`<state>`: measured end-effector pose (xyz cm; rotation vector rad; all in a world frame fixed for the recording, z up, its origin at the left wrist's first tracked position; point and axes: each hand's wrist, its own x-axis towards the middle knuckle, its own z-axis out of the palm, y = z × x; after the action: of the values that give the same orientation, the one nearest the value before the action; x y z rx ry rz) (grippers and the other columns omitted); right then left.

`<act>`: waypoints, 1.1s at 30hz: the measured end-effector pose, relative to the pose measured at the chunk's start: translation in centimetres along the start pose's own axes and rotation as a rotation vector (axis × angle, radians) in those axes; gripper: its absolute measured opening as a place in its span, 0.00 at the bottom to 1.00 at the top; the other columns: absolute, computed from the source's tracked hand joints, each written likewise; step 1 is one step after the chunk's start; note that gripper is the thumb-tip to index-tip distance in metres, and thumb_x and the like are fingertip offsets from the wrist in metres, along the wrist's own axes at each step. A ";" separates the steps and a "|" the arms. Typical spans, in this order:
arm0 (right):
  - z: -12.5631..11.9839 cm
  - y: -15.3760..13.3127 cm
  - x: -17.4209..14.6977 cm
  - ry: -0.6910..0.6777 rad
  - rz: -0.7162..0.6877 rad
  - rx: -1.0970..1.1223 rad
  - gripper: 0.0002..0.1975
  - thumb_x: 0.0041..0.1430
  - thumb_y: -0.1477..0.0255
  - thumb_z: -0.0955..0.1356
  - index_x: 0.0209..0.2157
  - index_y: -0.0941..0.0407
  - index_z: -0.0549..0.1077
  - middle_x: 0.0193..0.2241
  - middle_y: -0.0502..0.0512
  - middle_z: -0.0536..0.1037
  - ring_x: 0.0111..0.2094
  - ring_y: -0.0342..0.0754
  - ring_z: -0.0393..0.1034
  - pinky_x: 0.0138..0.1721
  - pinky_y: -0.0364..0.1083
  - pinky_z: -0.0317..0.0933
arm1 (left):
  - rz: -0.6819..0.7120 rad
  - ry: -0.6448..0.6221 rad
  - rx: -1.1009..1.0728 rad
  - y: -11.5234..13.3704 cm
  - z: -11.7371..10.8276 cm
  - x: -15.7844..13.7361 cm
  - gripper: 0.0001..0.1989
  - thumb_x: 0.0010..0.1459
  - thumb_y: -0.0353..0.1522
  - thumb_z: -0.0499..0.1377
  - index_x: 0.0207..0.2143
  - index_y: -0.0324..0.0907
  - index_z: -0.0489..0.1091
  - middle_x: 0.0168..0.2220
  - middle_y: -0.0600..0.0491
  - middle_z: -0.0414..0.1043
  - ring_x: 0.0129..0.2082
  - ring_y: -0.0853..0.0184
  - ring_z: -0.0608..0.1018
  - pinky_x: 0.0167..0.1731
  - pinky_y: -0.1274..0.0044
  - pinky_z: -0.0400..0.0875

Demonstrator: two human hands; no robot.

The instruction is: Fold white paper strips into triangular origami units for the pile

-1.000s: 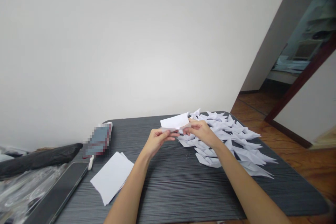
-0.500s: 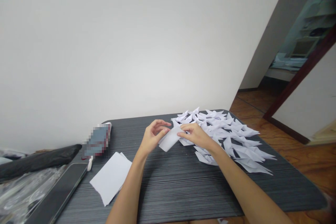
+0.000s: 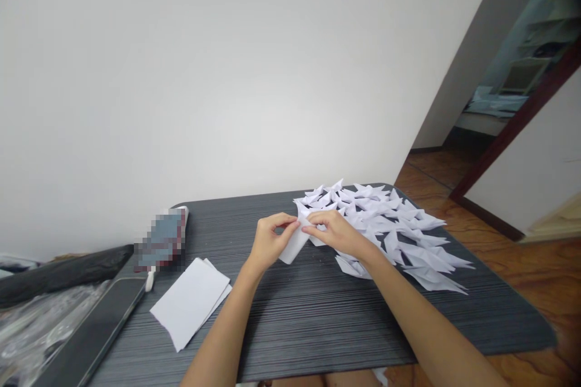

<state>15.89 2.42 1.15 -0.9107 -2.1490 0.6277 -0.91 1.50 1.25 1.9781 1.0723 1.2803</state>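
Observation:
A small folded white sheet of paper (image 3: 293, 247) is held up over the dark table, between both hands. My left hand (image 3: 271, 240) pinches its upper left edge between thumb and fingers. On the other side, my right hand (image 3: 333, 231) pinches the same paper near its top, with the thumb tip close to the left one. Fingers cover the upper part of the fold. Just behind and to the right of my hands spreads a heap of folded white paper boats (image 3: 376, 217).
Loose white paper sheets (image 3: 190, 302) lie stacked at the left of the dark table (image 3: 308, 326). Beyond them are a pixelated object (image 3: 161, 240) and a long dark panel (image 3: 97, 326). Plastic wrapping (image 3: 40, 326) lies at far left. A white wall (image 3: 272, 72) rises behind.
My left hand has closed its fingers onto the paper's upper edge, where it was looser before. Both hands have come closer together. The view has shifted slightly.

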 end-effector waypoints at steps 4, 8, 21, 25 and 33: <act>-0.1 0.1 -0.1 -0.005 -0.003 0.000 0.14 0.53 0.70 0.62 0.16 0.59 0.62 0.18 0.48 0.64 0.23 0.41 0.59 0.28 0.41 0.52 | 0.000 0.004 -0.006 0.0 0.1 0.0 0.09 0.48 0.35 0.56 0.25 0.40 0.73 0.26 0.50 0.73 0.28 0.67 0.72 0.30 0.78 0.65; -0.1 0.0 -0.1 -0.005 -0.004 0.009 0.14 0.53 0.69 0.62 0.16 0.59 0.63 0.18 0.49 0.66 0.24 0.42 0.60 0.28 0.41 0.53 | 0.008 0.007 -0.009 -0.1 0.2 0.0 0.08 0.48 0.34 0.56 0.25 0.39 0.73 0.26 0.50 0.73 0.28 0.67 0.73 0.31 0.78 0.65; 0.5 0.4 0.3 0.103 0.242 0.485 0.08 0.46 0.68 0.67 0.27 0.58 0.69 0.22 0.49 0.71 0.25 0.41 0.64 0.28 0.42 0.59 | -0.111 0.141 -0.043 -1.2 0.3 -0.2 0.10 0.47 0.36 0.57 0.25 0.38 0.73 0.26 0.51 0.74 0.26 0.68 0.73 0.27 0.79 0.65; 1.0 0.2 0.7 0.167 0.446 0.698 0.10 0.42 0.67 0.69 0.25 0.61 0.70 0.19 0.50 0.72 0.21 0.40 0.65 0.28 0.42 0.61 | -0.187 0.207 -0.105 -1.3 0.5 -0.2 0.10 0.46 0.36 0.57 0.26 0.37 0.73 0.26 0.51 0.74 0.25 0.68 0.73 0.24 0.80 0.66; 1.6 -0.4 0.7 0.133 0.625 0.936 0.13 0.40 0.64 0.70 0.21 0.62 0.71 0.18 0.53 0.74 0.22 0.42 0.69 0.27 0.42 0.65 | -0.194 0.279 -0.120 -1.2 0.7 -0.3 0.11 0.46 0.35 0.57 0.25 0.35 0.72 0.25 0.51 0.74 0.24 0.70 0.74 0.23 0.82 0.67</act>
<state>14.17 2.43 0.62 -0.9991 -1.1633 1.6330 -0.67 1.85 -0.09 1.5969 1.2520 1.5040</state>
